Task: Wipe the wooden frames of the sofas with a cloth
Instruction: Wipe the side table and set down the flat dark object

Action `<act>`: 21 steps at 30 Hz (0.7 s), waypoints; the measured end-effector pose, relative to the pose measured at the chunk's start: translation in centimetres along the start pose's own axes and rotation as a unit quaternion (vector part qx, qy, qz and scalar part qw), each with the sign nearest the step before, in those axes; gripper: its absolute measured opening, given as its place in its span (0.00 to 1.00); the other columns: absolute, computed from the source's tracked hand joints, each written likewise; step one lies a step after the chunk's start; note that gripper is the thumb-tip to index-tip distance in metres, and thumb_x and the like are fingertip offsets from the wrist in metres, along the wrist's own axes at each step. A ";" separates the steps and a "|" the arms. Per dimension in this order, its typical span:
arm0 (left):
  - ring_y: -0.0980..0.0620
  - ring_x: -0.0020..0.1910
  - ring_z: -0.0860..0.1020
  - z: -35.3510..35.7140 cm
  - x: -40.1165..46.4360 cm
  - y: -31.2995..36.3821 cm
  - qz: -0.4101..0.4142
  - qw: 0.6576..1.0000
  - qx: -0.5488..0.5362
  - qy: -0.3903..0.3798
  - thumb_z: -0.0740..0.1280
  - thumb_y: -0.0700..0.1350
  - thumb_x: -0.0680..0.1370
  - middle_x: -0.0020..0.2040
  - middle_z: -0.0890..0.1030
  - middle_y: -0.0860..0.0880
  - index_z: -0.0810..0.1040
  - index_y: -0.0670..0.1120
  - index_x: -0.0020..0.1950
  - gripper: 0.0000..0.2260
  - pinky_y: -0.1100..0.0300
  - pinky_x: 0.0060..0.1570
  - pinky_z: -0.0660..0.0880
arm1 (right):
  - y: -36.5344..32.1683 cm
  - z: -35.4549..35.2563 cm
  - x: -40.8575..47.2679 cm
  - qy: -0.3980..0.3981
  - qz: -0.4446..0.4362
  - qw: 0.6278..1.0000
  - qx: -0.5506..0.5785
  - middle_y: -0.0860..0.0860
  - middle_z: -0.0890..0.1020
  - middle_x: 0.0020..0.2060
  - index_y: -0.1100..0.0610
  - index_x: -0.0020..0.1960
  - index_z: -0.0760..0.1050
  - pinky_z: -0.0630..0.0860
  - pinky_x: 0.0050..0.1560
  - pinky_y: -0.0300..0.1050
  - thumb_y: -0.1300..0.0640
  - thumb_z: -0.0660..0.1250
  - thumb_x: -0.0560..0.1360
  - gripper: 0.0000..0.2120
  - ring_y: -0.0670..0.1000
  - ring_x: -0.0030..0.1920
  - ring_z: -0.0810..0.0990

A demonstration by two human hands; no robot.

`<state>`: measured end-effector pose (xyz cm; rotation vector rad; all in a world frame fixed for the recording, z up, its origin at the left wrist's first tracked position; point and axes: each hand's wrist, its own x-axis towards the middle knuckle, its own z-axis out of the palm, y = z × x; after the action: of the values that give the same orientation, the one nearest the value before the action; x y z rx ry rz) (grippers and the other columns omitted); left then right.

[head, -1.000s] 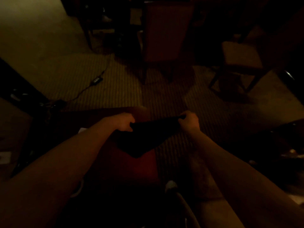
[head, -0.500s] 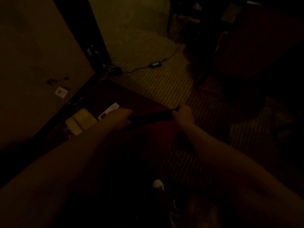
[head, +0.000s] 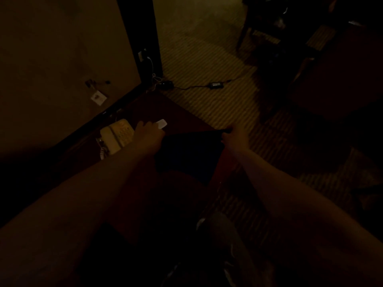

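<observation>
The room is very dim. A dark cloth (head: pixel 190 154) hangs stretched between my two hands above a reddish wooden table (head: pixel 165 108). My left hand (head: pixel 148 131) grips the cloth's left top corner, close to a pale telephone. My right hand (head: pixel 235 135) pinches the right top corner over the table's edge. Dark wooden chairs or sofas (head: pixel 331 75) stand at the upper right, mostly lost in shadow.
A cream telephone (head: pixel 117 135) and a small white card (head: pixel 161 123) lie on the table by the wall (head: pixel 62 48). A power adapter with its cable (head: pixel 216 84) runs across the striped carpet. A chair leg (head: pixel 241 38) stands at the back.
The view has swung left toward the wall and the telephone. Both hands still hold the cloth, which now hangs lower and spread wider between them.
</observation>
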<state>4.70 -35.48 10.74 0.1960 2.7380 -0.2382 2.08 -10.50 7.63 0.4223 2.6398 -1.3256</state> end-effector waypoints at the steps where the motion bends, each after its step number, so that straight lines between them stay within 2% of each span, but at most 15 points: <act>1: 0.42 0.60 0.70 0.2 0.0 0.0 -0.003 1.000 0.006 0.005 0.61 0.40 0.79 0.62 0.73 0.41 0.74 0.43 0.64 0.14 0.52 0.61 0.64 | 0.1 0.3 0.3 -0.005 -0.014 1.000 -0.013 0.59 0.76 0.37 0.68 0.45 0.74 0.73 0.33 0.48 0.66 0.63 0.72 0.05 0.57 0.37 0.77; 3: 0.42 0.57 0.73 0.4 0.2 0.0 -0.022 0.999 -0.031 -0.004 0.59 0.39 0.79 0.60 0.74 0.41 0.72 0.42 0.65 0.14 0.55 0.51 0.67 | 0.1 0.7 1.5 -0.028 -0.023 0.999 -0.016 0.58 0.76 0.38 0.65 0.45 0.74 0.75 0.35 0.50 0.65 0.63 0.73 0.04 0.56 0.37 0.77; 5: 0.41 0.53 0.75 0.9 0.8 -0.4 -0.056 0.994 -0.097 -0.011 0.57 0.38 0.80 0.59 0.75 0.39 0.67 0.39 0.67 0.15 0.54 0.45 0.68 | -0.6 0.8 3.4 -0.062 -0.023 0.998 -0.007 0.57 0.77 0.39 0.63 0.44 0.74 0.78 0.35 0.49 0.64 0.63 0.75 0.03 0.56 0.37 0.78; 7: 0.39 0.50 0.76 1.3 1.1 -0.4 -0.098 0.983 -0.156 -0.017 0.56 0.40 0.81 0.57 0.75 0.38 0.65 0.36 0.67 0.15 0.52 0.42 0.68 | -1.2 1.3 6.4 -0.105 -0.038 0.994 -0.019 0.53 0.74 0.34 0.59 0.37 0.72 0.74 0.28 0.42 0.64 0.62 0.77 0.10 0.51 0.34 0.75; 8: 0.39 0.48 0.76 1.3 1.2 -0.4 -0.116 0.977 -0.179 -0.019 0.56 0.41 0.82 0.56 0.76 0.37 0.62 0.36 0.69 0.17 0.53 0.39 0.67 | -1.5 1.5 7.5 -0.129 -0.039 0.990 -0.029 0.51 0.72 0.33 0.57 0.37 0.72 0.71 0.28 0.39 0.63 0.62 0.78 0.11 0.50 0.34 0.74; 9: 0.40 0.46 0.76 1.3 1.5 -0.3 -0.144 0.967 -0.207 -0.029 0.55 0.42 0.82 0.55 0.76 0.38 0.60 0.37 0.71 0.18 0.54 0.37 0.66 | -1.8 2.2 9.3 -0.154 -0.053 0.986 -0.039 0.51 0.72 0.33 0.59 0.41 0.74 0.71 0.30 0.40 0.62 0.62 0.78 0.08 0.51 0.36 0.74; 11: 0.41 0.47 0.75 1.4 2.1 -0.1 -0.202 0.945 -0.251 -0.049 0.53 0.46 0.83 0.56 0.76 0.38 0.58 0.40 0.72 0.19 0.53 0.42 0.68 | -2.9 3.1 12.2 -0.204 -0.094 0.972 -0.065 0.53 0.75 0.38 0.61 0.51 0.77 0.76 0.37 0.46 0.60 0.63 0.78 0.06 0.54 0.40 0.77; 12: 0.40 0.51 0.75 1.3 2.3 -0.1 -0.229 0.936 -0.263 -0.052 0.53 0.48 0.83 0.57 0.76 0.39 0.59 0.41 0.71 0.19 0.51 0.48 0.69 | -3.7 3.5 13.5 -0.234 -0.117 0.961 -0.084 0.54 0.76 0.40 0.59 0.49 0.77 0.77 0.39 0.48 0.60 0.64 0.78 0.05 0.54 0.41 0.78; 14: 0.42 0.56 0.75 0.7 2.3 0.1 -0.282 0.918 -0.271 -0.061 0.54 0.52 0.82 0.59 0.75 0.40 0.65 0.44 0.66 0.17 0.47 0.58 0.68 | -5.3 3.7 15.6 -0.269 -0.176 0.939 -0.124 0.53 0.76 0.40 0.58 0.44 0.77 0.74 0.39 0.45 0.61 0.64 0.77 0.05 0.54 0.44 0.78; 15: 0.42 0.57 0.74 0.3 2.3 0.5 -0.304 0.913 -0.265 -0.063 0.55 0.54 0.82 0.60 0.75 0.42 0.66 0.45 0.64 0.16 0.45 0.61 0.67 | -5.9 3.6 16.4 -0.282 -0.204 0.927 -0.141 0.53 0.77 0.42 0.59 0.47 0.78 0.72 0.39 0.43 0.61 0.63 0.77 0.05 0.54 0.44 0.77; 16: 0.43 0.59 0.74 -0.1 2.3 1.0 -0.321 0.910 -0.256 -0.059 0.56 0.54 0.81 0.61 0.75 0.42 0.67 0.46 0.64 0.16 0.44 0.62 0.67 | -6.7 3.2 17.0 -0.292 -0.222 0.917 -0.156 0.54 0.78 0.44 0.61 0.52 0.78 0.71 0.41 0.43 0.61 0.63 0.77 0.07 0.54 0.46 0.77; 18: 0.42 0.60 0.74 -1.1 2.3 2.1 -0.342 0.907 -0.242 -0.041 0.57 0.51 0.81 0.64 0.73 0.41 0.68 0.45 0.66 0.16 0.47 0.57 0.71 | -7.5 2.7 18.6 -0.306 -0.248 0.903 -0.170 0.58 0.79 0.50 0.63 0.57 0.76 0.72 0.43 0.43 0.62 0.63 0.77 0.10 0.56 0.50 0.78; 21: 0.43 0.60 0.74 -2.0 2.4 3.9 -0.372 0.900 -0.224 -0.047 0.58 0.43 0.81 0.65 0.71 0.41 0.67 0.44 0.68 0.16 0.51 0.50 0.73 | -7.2 2.2 20.6 -0.316 -0.254 0.889 -0.211 0.58 0.78 0.49 0.64 0.56 0.75 0.73 0.43 0.45 0.62 0.63 0.77 0.09 0.58 0.50 0.78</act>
<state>2.43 -31.04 11.10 -0.9678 2.5490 0.1883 -19.72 -12.67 6.31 -0.6892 2.3999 -0.7347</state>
